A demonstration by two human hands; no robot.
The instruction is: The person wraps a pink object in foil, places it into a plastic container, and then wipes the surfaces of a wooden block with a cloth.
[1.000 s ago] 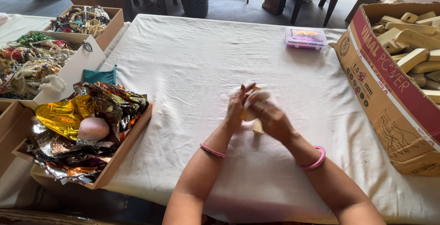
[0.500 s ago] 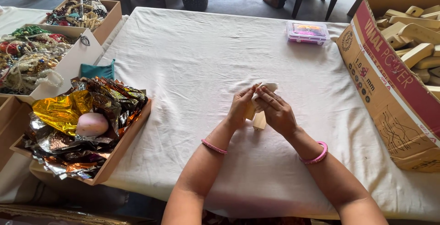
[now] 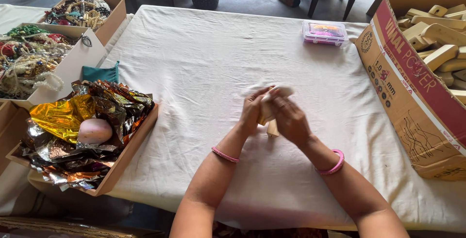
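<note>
My left hand (image 3: 252, 111) and my right hand (image 3: 290, 117) meet over the middle of the white cloth-covered table (image 3: 204, 58). Together they grip a small pale wooden piece (image 3: 272, 127), whose lower end sticks out below the fingers. A bit of white cloth or paper (image 3: 282, 91) shows at my right fingertips, blurred. Each wrist wears a pink bangle.
A shallow box of crumpled shiny foil (image 3: 73, 136) with a pink egg-shaped thing (image 3: 94, 130) sits at the left edge. Boxes of beads and jewellery (image 3: 29, 58) stand behind it. A big cardboard box of wooden blocks (image 3: 437, 49) is at the right. A small clear plastic box (image 3: 324, 32) is far.
My hands have stayed together on the wooden piece and lifted slightly away from me; the fingers shift around it and the white bit now shows at the top.
</note>
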